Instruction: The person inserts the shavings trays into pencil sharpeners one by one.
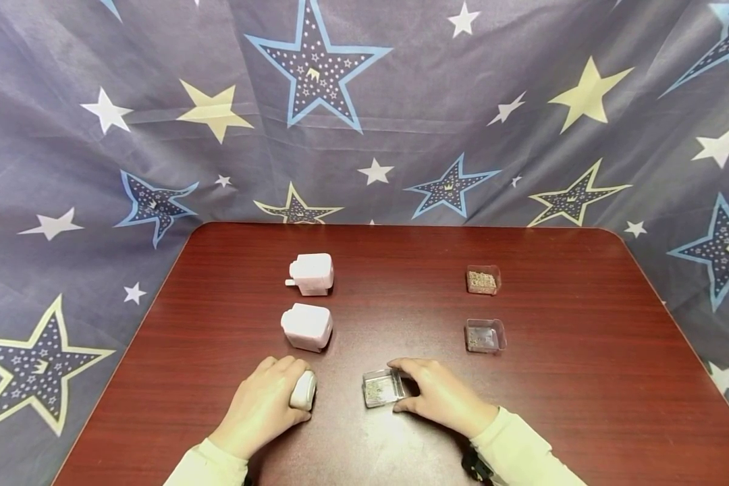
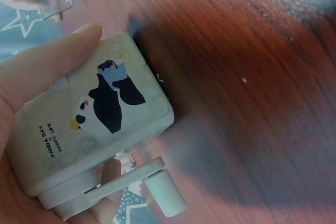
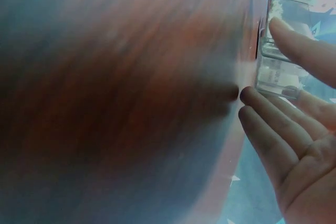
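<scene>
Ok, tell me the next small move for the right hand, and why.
I'd probably have the right hand slide the clear tray rightward, kept level, towards the two other trays. It holds pale bits and is apart from the white crank box in the left hand, while those trays already stand to the right, across from two pink boxes.

The left hand (image 1: 264,403) and right hand (image 1: 435,395) are bare; the sleeves (image 1: 522,449) are pale cream, with something black (image 1: 477,466) under the right.
</scene>
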